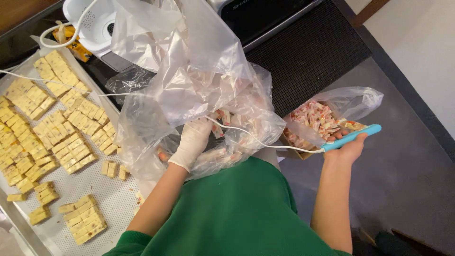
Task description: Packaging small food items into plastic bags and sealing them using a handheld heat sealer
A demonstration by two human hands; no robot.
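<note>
**Gloved hand in a candy bag, blue tool gripped beside it**

While the left hand (193,142), in a thin white glove, is pushed into a large crumpled clear plastic bag (199,80) at the centre of the frame, its fingers are curled inside the film; whether they are closed on anything cannot be told through the plastic. Small wrapped candies (222,118) in white and red show through the lower folds of that bag, just beside the glove.

At the right of the frame the bare right hand (348,147) is closed around a slim light-blue tool (353,136), thumb along its side. A white cord (265,142) runs from the tool's near end leftward across the big bag. Just above this hand, touching it, sits a smaller clear bag (332,114) filled with the same wrapped candies, resting in a shallow brown box (296,150).

The left third of the frame holds a metal tray (19,223) lined with a pale mat, covered with rows and loose clusters of cut yellowish nougat pieces (61,137). A white appliance (92,21) stands at the upper left, and a dark ribbed mat (308,52) lies at the upper right. The person's green top (246,213) fills the bottom centre.
</note>
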